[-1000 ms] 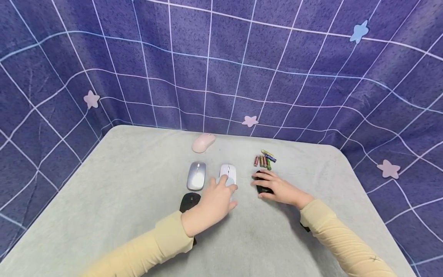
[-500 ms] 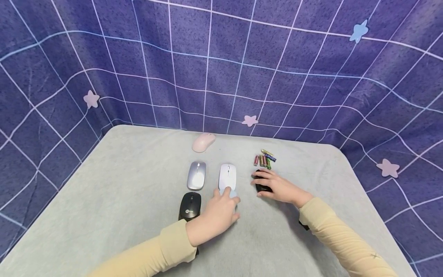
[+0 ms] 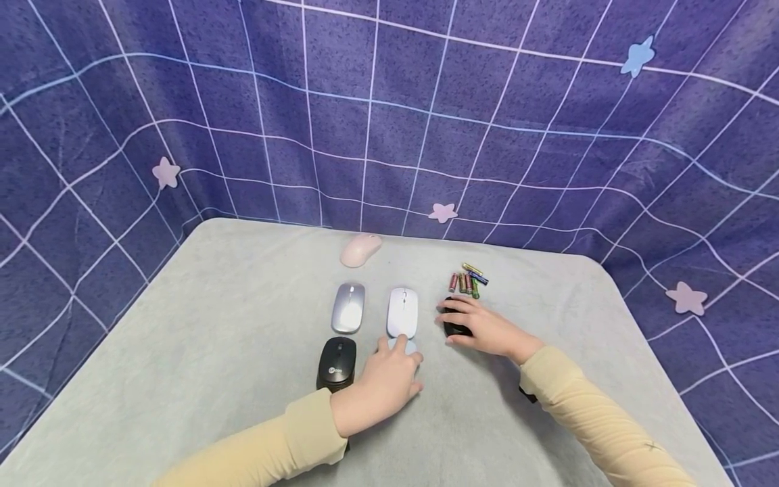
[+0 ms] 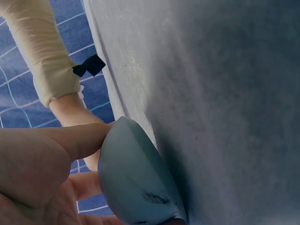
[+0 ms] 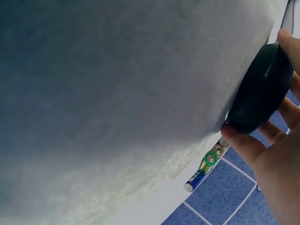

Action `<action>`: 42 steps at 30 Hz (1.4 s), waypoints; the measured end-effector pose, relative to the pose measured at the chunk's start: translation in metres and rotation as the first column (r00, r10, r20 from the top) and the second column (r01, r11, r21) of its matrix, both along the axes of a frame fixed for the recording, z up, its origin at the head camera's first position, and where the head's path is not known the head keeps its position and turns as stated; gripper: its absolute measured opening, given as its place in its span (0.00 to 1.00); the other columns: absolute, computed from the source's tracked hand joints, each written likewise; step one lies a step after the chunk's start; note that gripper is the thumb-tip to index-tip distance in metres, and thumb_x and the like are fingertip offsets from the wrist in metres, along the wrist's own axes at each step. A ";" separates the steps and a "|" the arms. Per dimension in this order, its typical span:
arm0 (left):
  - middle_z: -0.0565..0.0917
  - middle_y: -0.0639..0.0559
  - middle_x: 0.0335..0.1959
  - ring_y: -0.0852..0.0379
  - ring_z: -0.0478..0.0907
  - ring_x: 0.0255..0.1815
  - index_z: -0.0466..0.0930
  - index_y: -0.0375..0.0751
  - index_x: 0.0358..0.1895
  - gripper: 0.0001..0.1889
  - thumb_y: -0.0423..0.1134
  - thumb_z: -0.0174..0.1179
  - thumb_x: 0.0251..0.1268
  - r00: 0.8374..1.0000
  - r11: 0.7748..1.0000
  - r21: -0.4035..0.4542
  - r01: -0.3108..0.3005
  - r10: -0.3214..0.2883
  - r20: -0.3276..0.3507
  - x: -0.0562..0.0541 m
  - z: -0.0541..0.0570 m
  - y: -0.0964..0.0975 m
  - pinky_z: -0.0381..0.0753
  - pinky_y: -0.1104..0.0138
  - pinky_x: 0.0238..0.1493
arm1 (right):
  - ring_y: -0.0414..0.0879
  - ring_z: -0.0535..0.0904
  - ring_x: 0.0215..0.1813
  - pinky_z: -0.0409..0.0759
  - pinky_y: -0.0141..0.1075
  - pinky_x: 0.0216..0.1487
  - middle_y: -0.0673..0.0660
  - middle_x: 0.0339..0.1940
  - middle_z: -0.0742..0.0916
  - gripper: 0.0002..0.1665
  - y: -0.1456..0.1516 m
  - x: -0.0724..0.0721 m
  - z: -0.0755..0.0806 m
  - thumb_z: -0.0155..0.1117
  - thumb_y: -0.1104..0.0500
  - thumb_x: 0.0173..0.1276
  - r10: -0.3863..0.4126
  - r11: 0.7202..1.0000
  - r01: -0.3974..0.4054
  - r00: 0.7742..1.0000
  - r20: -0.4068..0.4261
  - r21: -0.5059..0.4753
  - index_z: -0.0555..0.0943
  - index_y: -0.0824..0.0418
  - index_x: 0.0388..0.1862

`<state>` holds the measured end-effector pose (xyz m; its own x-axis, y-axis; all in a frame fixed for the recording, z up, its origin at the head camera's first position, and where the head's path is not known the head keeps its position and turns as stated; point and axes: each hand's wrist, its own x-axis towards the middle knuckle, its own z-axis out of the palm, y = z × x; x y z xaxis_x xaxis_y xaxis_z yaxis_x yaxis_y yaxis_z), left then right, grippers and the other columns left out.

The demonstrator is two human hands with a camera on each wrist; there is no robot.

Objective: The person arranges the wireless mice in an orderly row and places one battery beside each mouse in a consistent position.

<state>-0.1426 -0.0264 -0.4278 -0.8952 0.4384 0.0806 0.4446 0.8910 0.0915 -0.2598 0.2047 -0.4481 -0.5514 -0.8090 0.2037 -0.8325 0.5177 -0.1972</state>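
Observation:
My left hand [image 3: 388, 380] grips a light blue computer mouse [image 4: 136, 173], thumb on one side and fingers on the other. In the head view only the front of that mouse shows, just below a white mouse [image 3: 402, 313]. Further right, my right hand [image 3: 485, 327] holds a black mouse [image 5: 261, 89], its thumb and fingers around the sides. The left wrist view shows dark scuffs on the blue mouse. Both held mice are at the table surface.
A silver-grey mouse [image 3: 348, 308] lies left of the white one, with a lettered black mouse [image 3: 337, 358] below it, near my left wrist. A pink mouse [image 3: 360, 250] sits further back. Several small batteries [image 3: 467, 282] lie just beyond my right hand. A purple curtain [image 3: 389, 122] hangs behind the table.
My left hand has drawn the light blue mouse toward me, off the white mouse it partly covered. My right hand has shifted slightly left with the black mouse.

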 end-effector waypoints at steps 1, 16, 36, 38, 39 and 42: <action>0.76 0.42 0.50 0.40 0.74 0.45 0.82 0.49 0.49 0.23 0.55 0.66 0.52 1.000 1.000 -0.003 0.001 -0.001 -0.001 0.000 0.000 0.000 0.82 0.59 0.27 | 0.63 0.66 0.67 0.64 0.53 0.68 0.61 0.63 0.77 0.23 0.000 0.000 0.000 0.68 0.52 0.60 -0.003 1.000 0.003 1.000 0.002 0.001 0.80 0.56 0.55; 0.76 0.39 0.50 0.38 0.75 0.44 0.83 0.47 0.48 0.22 0.56 0.65 0.53 0.993 0.993 -0.109 0.051 -0.063 -0.104 0.003 -0.001 0.002 0.84 0.61 0.28 | 0.65 0.68 0.65 0.66 0.55 0.65 0.63 0.61 0.78 0.24 -0.002 -0.004 -0.002 0.70 0.53 0.58 0.018 1.000 -0.018 0.999 -0.037 -0.012 0.80 0.58 0.54; 0.74 0.41 0.61 0.36 0.72 0.57 0.73 0.48 0.63 0.31 0.53 0.65 0.55 0.996 0.996 -0.037 0.078 -0.080 -0.046 -0.033 0.026 -0.061 0.79 0.47 0.44 | 0.66 0.68 0.65 0.66 0.55 0.66 0.63 0.60 0.78 0.25 -0.003 -0.001 0.000 0.70 0.53 0.58 0.020 1.000 -0.021 0.999 -0.041 -0.022 0.80 0.59 0.54; 0.74 0.40 0.61 0.34 0.71 0.57 0.72 0.47 0.63 0.31 0.51 0.66 0.55 0.995 0.997 -0.023 0.073 -0.074 -0.074 -0.041 0.026 -0.074 0.78 0.45 0.45 | 0.66 0.68 0.65 0.66 0.55 0.66 0.63 0.60 0.78 0.25 -0.004 0.000 0.000 0.70 0.53 0.58 0.020 1.000 -0.021 0.999 -0.044 -0.018 0.80 0.59 0.54; 0.73 0.39 0.61 0.33 0.70 0.58 0.72 0.46 0.63 0.31 0.50 0.66 0.54 0.992 0.997 -0.014 0.079 -0.080 -0.093 -0.046 0.026 -0.080 0.78 0.44 0.46 | 0.66 0.68 0.65 0.66 0.55 0.66 0.63 0.60 0.78 0.25 -0.004 0.000 0.000 0.70 0.53 0.58 0.021 1.000 -0.022 0.999 -0.044 -0.016 0.80 0.59 0.54; 0.72 0.39 0.63 0.32 0.68 0.60 0.72 0.47 0.63 0.31 0.47 0.67 0.54 0.985 0.993 0.023 0.119 -0.115 -0.130 -0.060 0.023 -0.098 0.77 0.42 0.48 | 0.66 0.67 0.65 0.66 0.55 0.65 0.63 0.60 0.78 0.25 -0.005 0.000 -0.001 0.69 0.53 0.58 0.016 1.000 -0.016 0.999 -0.046 -0.007 0.80 0.59 0.54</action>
